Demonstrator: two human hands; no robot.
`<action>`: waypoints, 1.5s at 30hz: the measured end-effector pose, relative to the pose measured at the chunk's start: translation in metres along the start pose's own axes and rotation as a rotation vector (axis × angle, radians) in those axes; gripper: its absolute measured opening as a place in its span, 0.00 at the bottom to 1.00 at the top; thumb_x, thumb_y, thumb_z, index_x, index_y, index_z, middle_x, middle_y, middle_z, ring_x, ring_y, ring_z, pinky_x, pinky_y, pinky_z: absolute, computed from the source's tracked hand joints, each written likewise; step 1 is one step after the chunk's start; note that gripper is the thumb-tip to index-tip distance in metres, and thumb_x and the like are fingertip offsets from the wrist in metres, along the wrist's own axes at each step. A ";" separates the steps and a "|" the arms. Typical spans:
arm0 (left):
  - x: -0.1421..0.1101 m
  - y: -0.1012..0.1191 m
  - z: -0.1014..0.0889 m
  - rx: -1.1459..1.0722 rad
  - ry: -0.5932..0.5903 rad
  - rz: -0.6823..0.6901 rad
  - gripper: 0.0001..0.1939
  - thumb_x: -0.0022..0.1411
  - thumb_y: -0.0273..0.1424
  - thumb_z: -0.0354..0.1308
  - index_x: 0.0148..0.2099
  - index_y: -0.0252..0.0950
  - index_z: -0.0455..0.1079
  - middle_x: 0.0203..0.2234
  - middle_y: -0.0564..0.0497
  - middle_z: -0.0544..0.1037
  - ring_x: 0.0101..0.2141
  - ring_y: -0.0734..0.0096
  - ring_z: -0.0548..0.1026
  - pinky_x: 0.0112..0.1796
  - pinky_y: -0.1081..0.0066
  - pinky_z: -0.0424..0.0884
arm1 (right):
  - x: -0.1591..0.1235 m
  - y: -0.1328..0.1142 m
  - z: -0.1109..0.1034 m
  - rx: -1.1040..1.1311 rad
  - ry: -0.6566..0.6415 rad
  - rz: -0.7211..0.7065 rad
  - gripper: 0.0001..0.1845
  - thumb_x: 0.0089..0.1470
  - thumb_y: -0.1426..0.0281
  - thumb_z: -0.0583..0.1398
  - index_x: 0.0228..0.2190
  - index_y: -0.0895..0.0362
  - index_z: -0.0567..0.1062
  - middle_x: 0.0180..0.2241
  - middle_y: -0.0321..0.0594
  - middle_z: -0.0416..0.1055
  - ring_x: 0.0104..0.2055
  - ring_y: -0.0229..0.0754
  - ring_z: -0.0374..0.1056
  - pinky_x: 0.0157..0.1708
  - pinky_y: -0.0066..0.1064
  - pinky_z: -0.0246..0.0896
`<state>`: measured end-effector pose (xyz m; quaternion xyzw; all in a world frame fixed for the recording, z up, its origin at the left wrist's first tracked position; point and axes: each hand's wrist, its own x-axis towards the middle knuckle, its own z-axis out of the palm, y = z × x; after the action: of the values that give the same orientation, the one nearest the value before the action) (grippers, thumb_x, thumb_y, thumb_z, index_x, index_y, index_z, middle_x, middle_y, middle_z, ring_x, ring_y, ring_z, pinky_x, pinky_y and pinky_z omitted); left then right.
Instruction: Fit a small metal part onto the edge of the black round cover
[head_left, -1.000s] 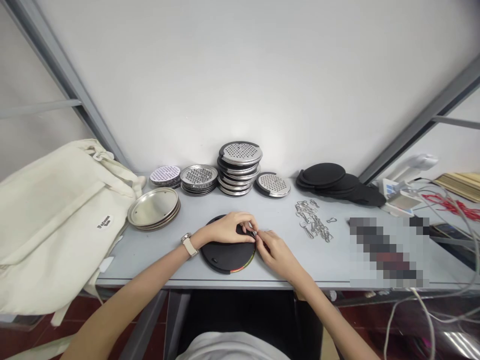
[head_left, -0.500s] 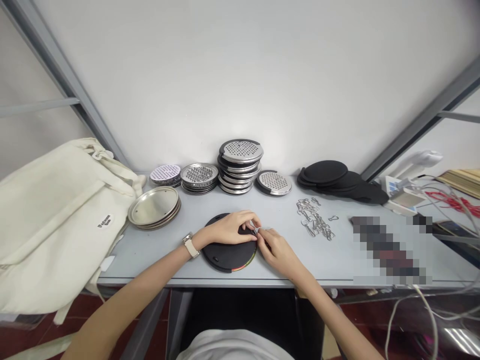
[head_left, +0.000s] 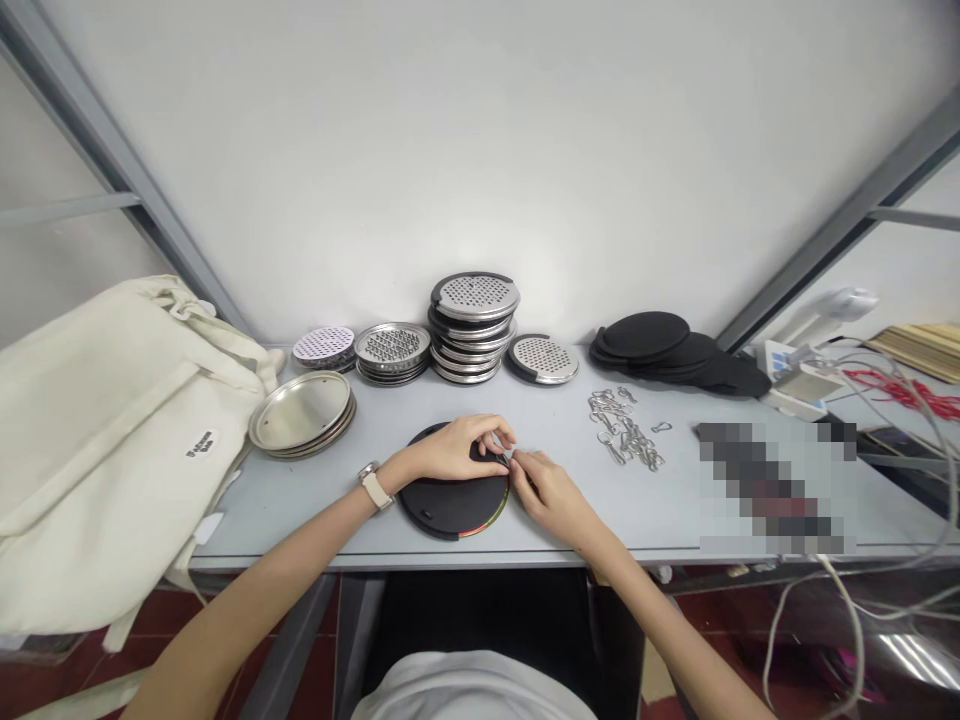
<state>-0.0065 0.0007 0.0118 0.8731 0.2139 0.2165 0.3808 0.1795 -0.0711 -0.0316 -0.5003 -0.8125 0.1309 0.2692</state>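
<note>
A round black disc [head_left: 457,500] with small dark feet lies on the table in front of me, a red-yellow-green coloured edge showing at its lower right. Across its top reaches my left hand [head_left: 465,450], thumb and forefinger pinched at the disc's right edge. From the other side my right hand [head_left: 546,492] meets it, fingertips pressed together there. Between the fingertips is a small metal clip [head_left: 504,460], mostly covered by the fingers. Right of my hands lies a loose pile of metal snap hooks [head_left: 634,443].
Along the wall stand a tall stack of round graters [head_left: 474,298], lower grater stacks [head_left: 393,347] and a single grater [head_left: 545,358]. Shallow metal discs [head_left: 300,412] lie at left beside a cream bag [head_left: 97,430]. Black discs [head_left: 645,338] are stacked right. White cables [head_left: 885,600] hang at far right.
The whole view has shifted slightly. Both hands stay pinched together at the disc's right edge, with only small finger movement.
</note>
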 end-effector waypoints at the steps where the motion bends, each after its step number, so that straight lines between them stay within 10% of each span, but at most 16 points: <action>1: 0.000 0.000 0.000 -0.002 0.001 0.000 0.16 0.55 0.28 0.62 0.46 0.35 0.66 0.37 0.49 0.74 0.35 0.74 0.71 0.38 0.72 0.70 | 0.000 0.000 0.000 0.003 -0.001 0.003 0.14 0.64 0.71 0.46 0.28 0.55 0.64 0.25 0.38 0.66 0.30 0.42 0.62 0.32 0.32 0.56; 45: 0.000 -0.002 0.000 0.051 -0.035 -0.008 0.14 0.55 0.30 0.62 0.45 0.35 0.68 0.34 0.51 0.72 0.35 0.73 0.71 0.38 0.74 0.68 | -0.002 -0.001 0.001 -0.008 -0.008 -0.029 0.11 0.61 0.73 0.48 0.27 0.55 0.63 0.23 0.37 0.64 0.29 0.42 0.61 0.31 0.32 0.55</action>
<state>-0.0067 0.0022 0.0104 0.8853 0.2162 0.1939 0.3631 0.1783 -0.0731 -0.0325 -0.4892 -0.8210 0.1259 0.2661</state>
